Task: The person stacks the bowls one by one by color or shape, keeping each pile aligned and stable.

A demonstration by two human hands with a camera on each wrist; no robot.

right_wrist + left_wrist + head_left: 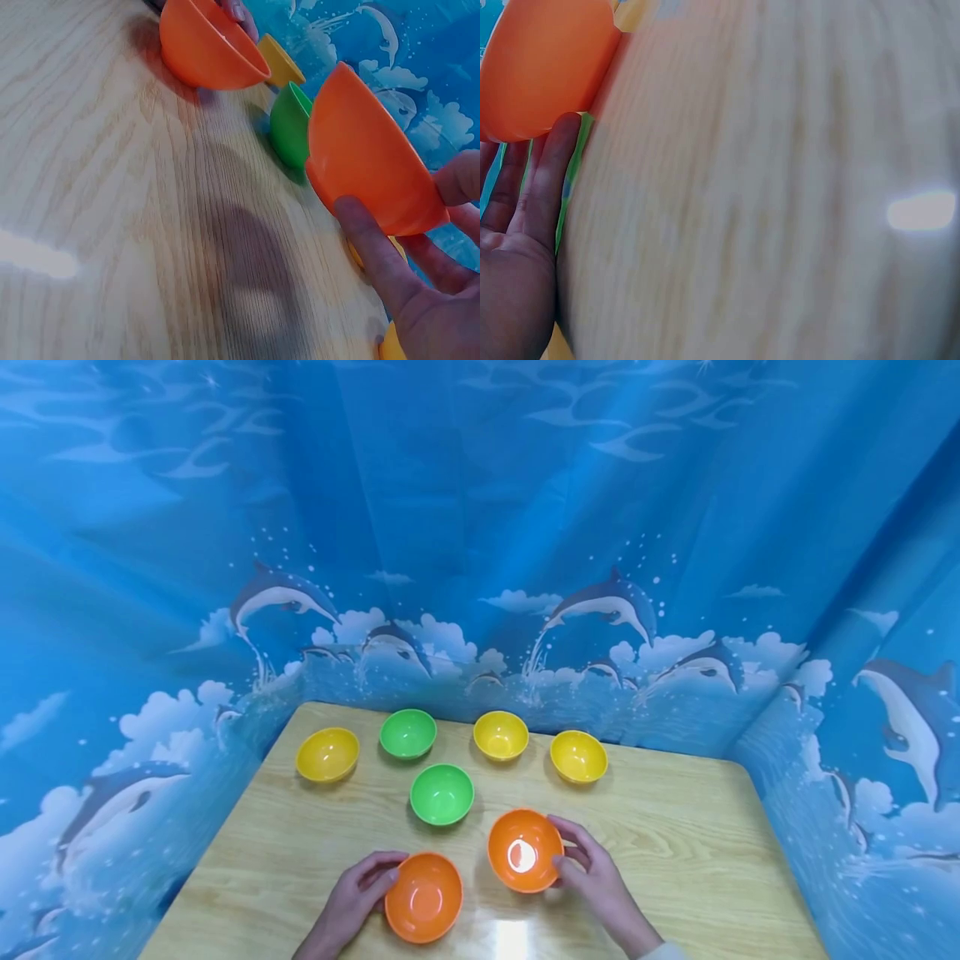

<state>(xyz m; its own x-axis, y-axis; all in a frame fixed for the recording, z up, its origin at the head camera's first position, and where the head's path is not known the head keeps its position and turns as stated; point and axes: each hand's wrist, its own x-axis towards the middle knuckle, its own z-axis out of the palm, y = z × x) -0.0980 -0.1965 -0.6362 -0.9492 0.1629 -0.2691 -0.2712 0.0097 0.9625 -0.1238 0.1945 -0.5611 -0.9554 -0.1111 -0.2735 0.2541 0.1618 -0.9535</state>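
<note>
In the head view my left hand [354, 897] holds an orange bowl [424, 897] by its left side, thumb at the rim. The fingers [551, 165] lie against that bowl's outside in the left wrist view. My right hand [597, 883] pinches a second orange bowl [523, 852] at its right side, thumb at the rim and fingers beneath. The right wrist view shows this orange bowl [367, 161] tilted and raised off the table, its shadow below. Whether the left bowl touches the table I cannot tell. Both orange bowls face up, with nothing inside.
A green bowl [442, 795] stands just beyond the orange bowls, another green bowl [408, 734] behind it. Yellow bowls stand at the left [327, 755], back middle [501, 736] and right [579, 757]. A blue dolphin curtain [465, 527] borders the wooden table [675, 827].
</note>
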